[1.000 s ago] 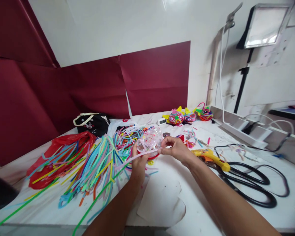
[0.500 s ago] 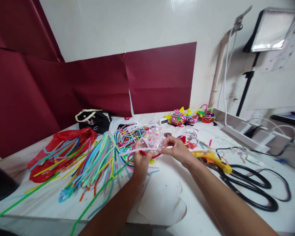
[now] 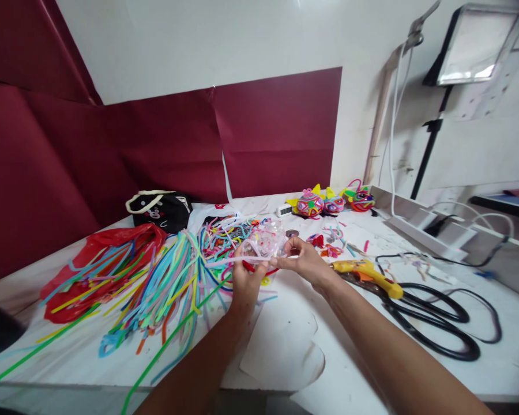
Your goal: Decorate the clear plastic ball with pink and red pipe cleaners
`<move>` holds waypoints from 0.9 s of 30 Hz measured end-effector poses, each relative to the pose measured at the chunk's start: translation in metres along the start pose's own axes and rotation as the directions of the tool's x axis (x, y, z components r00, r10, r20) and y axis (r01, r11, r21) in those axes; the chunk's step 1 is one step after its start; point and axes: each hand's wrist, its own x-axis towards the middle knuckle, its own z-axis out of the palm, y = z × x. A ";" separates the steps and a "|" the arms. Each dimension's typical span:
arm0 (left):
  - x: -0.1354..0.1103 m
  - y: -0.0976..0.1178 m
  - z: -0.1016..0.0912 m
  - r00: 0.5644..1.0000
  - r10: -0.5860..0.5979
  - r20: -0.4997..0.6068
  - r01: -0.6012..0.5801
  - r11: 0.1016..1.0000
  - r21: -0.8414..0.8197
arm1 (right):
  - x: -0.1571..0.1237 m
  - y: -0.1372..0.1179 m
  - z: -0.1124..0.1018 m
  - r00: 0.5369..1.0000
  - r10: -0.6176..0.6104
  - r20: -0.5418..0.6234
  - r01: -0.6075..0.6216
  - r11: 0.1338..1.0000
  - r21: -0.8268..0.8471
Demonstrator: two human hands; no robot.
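My left hand and my right hand are together over the white table, both closed on a clear plastic ball with bits of colour inside. A pale pink strip runs across the ball's front, pinched between the fingers of both hands and trailing off to the left. Just left of my hands lies a large heap of coloured strips.
A red plastic bag and a black bag lie at the left. A yellow glue gun with a looped black cable sits to the right. Three decorated balls stand at the back, a white paper sheet near me.
The hands and ball stay nearly where they were. The pink strip has been pulled a little further across the ball; the view has shifted slightly.
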 end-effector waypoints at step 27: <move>-0.001 -0.002 0.004 0.995 -0.039 0.088 0.041 0.999 -0.024 | 0.007 0.011 -0.002 0.989 0.140 -0.047 -0.133 0.981 0.140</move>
